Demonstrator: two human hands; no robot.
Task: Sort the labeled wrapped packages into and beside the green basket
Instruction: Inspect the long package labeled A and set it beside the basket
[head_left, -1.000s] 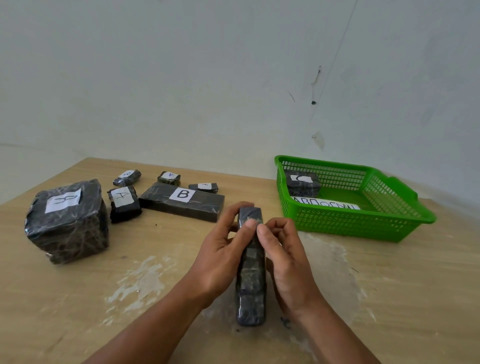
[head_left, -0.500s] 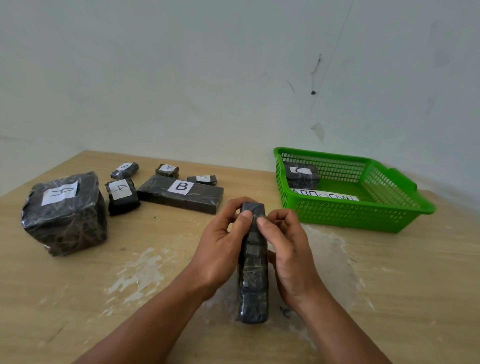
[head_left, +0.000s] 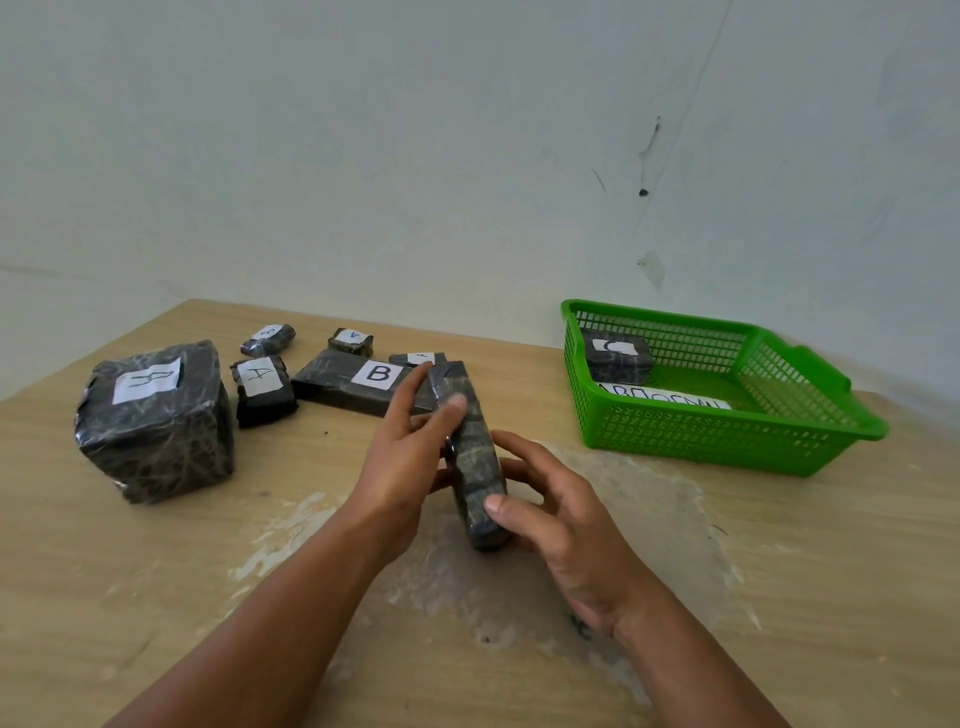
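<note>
One package (head_left: 475, 462) in left grip (head_left: 400, 467)

On the light wooden table (head_left: 156, 597) lie a big black wrapped block (head_left: 156, 421), its label perhaps an A, a smaller black package marked A (head_left: 262, 389), a long flat black package marked B (head_left: 353, 382), three small wrapped packets (head_left: 267, 339) behind them, and a green plastic mesh basket (head_left: 701, 431) at the right.

Glossy black plastic film is seen on the held package (head_left: 470, 457); the table (head_left: 156, 571) is matt, scuffed wood; the basket (head_left: 727, 441) is green plastic mesh.
</note>
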